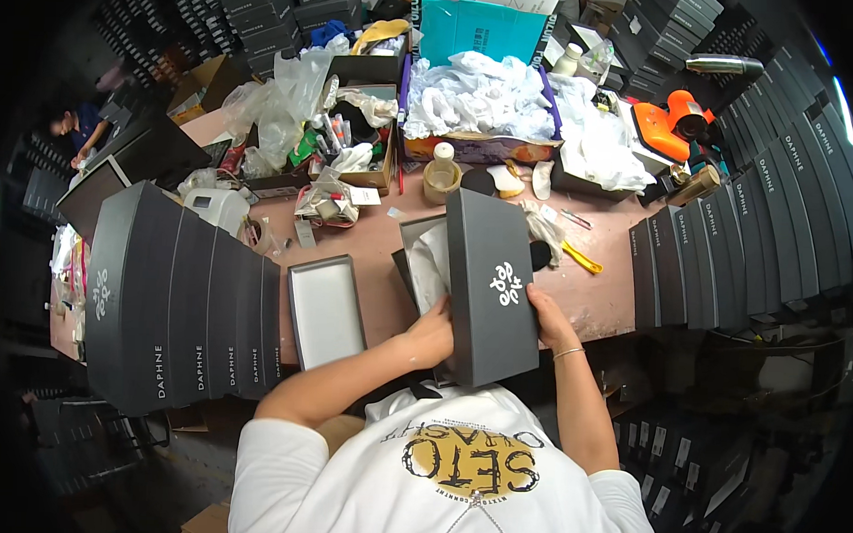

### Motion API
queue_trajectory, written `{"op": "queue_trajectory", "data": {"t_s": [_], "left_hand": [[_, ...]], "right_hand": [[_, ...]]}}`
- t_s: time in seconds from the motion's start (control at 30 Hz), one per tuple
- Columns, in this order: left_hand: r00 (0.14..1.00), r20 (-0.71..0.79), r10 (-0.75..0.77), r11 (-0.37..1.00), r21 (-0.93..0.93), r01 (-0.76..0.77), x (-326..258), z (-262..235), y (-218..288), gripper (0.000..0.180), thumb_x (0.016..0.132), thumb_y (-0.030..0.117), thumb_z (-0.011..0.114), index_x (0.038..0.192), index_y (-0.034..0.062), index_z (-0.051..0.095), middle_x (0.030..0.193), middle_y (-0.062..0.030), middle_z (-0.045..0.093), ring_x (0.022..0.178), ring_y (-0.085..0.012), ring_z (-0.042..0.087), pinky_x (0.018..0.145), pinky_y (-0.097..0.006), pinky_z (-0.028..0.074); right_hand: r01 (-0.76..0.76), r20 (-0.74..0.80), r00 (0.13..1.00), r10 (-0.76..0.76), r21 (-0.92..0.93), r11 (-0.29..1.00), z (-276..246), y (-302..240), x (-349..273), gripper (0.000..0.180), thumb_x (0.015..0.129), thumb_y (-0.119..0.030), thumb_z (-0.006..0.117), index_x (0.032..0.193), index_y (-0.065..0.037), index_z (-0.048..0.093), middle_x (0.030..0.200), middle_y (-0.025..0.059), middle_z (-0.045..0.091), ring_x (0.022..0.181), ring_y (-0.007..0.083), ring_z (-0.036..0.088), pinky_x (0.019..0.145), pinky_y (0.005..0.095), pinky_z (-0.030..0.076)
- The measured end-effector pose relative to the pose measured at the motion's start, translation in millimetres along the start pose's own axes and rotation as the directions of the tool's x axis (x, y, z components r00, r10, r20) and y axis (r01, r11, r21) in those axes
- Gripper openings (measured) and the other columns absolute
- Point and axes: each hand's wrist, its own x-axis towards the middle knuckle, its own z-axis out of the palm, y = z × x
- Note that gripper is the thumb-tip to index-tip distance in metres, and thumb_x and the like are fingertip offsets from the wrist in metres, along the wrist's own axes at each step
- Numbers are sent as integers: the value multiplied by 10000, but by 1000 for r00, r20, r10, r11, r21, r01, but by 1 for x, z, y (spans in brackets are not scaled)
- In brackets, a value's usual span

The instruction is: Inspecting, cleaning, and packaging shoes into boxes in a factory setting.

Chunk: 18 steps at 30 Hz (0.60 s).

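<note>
A dark grey box lid bearing a white emblem was held tilted over an open shoe box at the near middle of the brown worktable. White tissue paper lay inside the box; whether shoes lay under it could not be told. One further open box, pale inside and holding nothing visible, lay just to the left.

A large open carton at the far edge was filled with crumpled white tissue. A smaller cardboard tray beside it held mixed small items, too cluttered to count.

On the left, one row of about seven closed dark boxes stood on edge; on the right, a second row of at least six stood likewise.

The left hand was closed on the lid's left edge, close to the box. The right hand gripped the lid's right edge, fingers curled around it.
</note>
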Motion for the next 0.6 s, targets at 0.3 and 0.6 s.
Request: {"op": "queue_trajectory", "data": {"t_s": [0.3,0.6], "left_hand": [[489,167,-856,-130,-985,110,-50,9,12,473,940,261,550,1281,-43,427,1190,-112,549,1099,-195,508,964,-347,388],[520,341,-783,-385,-923,26,-20,20,-5,579,893,464,546,1257,19,473,1154,-103,563,1041,-208,558,885,-312,445]], "right_hand": [[261,22,905,-426,-819,512,67,-41,-15,447,831,-387,622,937,47,639,850,261,641,817,377,638,735,426,488],[91,-181,935,-305,-711,698,60,-14,0,642,819,-571,549,1112,-8,649,1029,242,652,978,350,634,876,384,471]]}}
